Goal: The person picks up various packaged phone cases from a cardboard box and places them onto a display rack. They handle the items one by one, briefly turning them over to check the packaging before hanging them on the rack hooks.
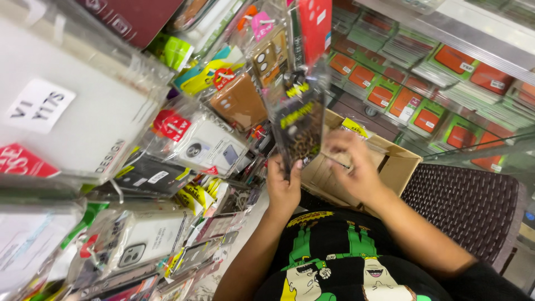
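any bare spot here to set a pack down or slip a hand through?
Free: the seat of the woven chair right of the cardboard box, though blurred. Crowded: hanging phone case packs fill the left; the left hand holds a dark pack, the right hand is over the box.

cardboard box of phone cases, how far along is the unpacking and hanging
Done: many packaged phone cases already hang on the display rack at left. In hand: the left hand holds up a dark patterned case in clear packaging, while the right hand reaches into the open cardboard box. Left: at least one yellow-labelled packet shows in the box; how many more lie inside cannot be seen.
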